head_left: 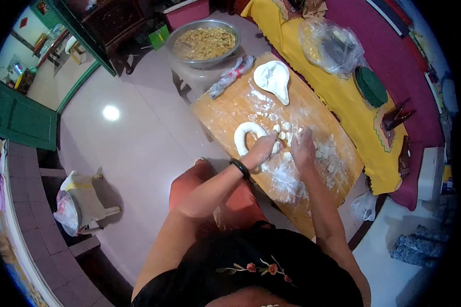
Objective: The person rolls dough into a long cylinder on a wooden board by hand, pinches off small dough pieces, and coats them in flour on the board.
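The L hand (261, 149), w/ a black bracelet (239, 170) at the wrist, is curled round part of a thick white dough rope (239, 139), fingers closed in on it; a bit of dough shows just past the fingers. The rope bends in a loop on the wooden board (220, 110), to the L of the hand. The R hand (303, 148) is just beside it, fingers bent & bunched low over the board by the small dough pieces (282, 135); can't tell if they pinch a pc or are only pressed together. Those pcs lie loose in a cluster btwn & just beyond the hands, apart from each other in places, w/ more pcs near the R hand's outer side. Loose flour (287, 179) is spread over the near half of the board, w/ lighter streaks further up. At the far end sits a white scoop (273, 78) w/ flour in it, narrow end toward the hands. A rolled plastic bag (233, 77) lies at the board's far L edge. Past that, a big metal bowl (171, 48) of chopped filling (205, 43) rests on a stool (194, 77). Along the R side runs a yellow cloth (312, 77) w/ a clear bag (333, 46) & a dark green round item (371, 86) on it.
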`<state>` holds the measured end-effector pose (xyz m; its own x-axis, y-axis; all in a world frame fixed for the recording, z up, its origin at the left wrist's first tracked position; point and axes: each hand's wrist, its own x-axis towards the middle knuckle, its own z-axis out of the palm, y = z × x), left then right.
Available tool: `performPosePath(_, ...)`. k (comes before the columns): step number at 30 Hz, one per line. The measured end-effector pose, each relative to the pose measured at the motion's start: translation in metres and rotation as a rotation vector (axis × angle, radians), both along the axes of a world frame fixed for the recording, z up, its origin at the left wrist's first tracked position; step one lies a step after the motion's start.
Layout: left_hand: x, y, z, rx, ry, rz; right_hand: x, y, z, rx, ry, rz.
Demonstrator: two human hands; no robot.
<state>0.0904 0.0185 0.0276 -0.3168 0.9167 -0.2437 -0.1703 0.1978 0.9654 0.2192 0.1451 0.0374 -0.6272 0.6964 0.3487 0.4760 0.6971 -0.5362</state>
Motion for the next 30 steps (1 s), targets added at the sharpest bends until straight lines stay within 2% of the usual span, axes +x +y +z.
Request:
performPosePath(1,0.006,0.001,0.003,0.045,-0.055,0.03,0.002,-0.003,0.003,-0.075,-0.037,0.014)
performPosePath(4,0.013,0.001,0.017,0.047,-0.183,0.087,0.002,-0.021,0.015,-0.015,0.089,-0.031)
performPosePath(7,0.004,0.0,0.016,0.097,-0.237,-0.028,-0.003,-0.042,0.032,-0.21,0.235,0.342)
performPosePath(9,0.008,0.013,0.006,0.18,-0.33,0.125,-0.009,-0.055,0.043,-0.028,0.106,0.431)
performPosePath(10,0.005,0.01,0.003,0.167,-0.371,0.089,-0.01,-0.059,0.044,0.061,0.041,0.475)
performPosePath(11,0.002,0.006,0.0,0.152,-0.412,0.053,-0.011,-0.057,0.037,-0.04,0.048,0.461)
performPosePath(14,0.002,-0.007,0.022,0.054,-0.493,0.031,-0.01,-0.046,0.026,-0.076,0.02,0.473)
performPosePath(17,-0.002,0.0,-0.009,0.096,-0.319,-0.122,-0.014,-0.051,0.027,-0.348,0.205,0.265)
performPosePath(20,0.012,0.0,0.003,0.027,-0.231,0.004,-0.01,-0.05,0.028,-0.377,0.124,0.169)
performPosePath(24,0.012,0.0,-0.001,0.043,-0.276,-0.009,-0.013,-0.054,0.024,-0.208,0.243,0.23)
performPosePath(25,0.013,0.002,-0.017,0.084,-0.368,-0.029,-0.016,-0.053,0.02,-0.108,0.276,0.215)
performPosePath(27,0.013,-0.002,0.01,0.012,-0.426,0.017,-0.018,-0.051,0.014,0.003,0.275,0.198)
performPosePath(28,0.01,0.001,-0.01,0.028,-0.337,-0.032,-0.018,-0.049,0.015,0.012,0.248,0.198)
performPosePath(29,0.016,-0.002,0.006,0.012,-0.301,0.077,-0.021,-0.05,0.011,-0.009,0.296,0.192)
performPosePath(30,0.016,-0.003,0.01,-0.007,-0.259,0.06,-0.021,-0.049,0.008,-0.024,0.347,0.185)
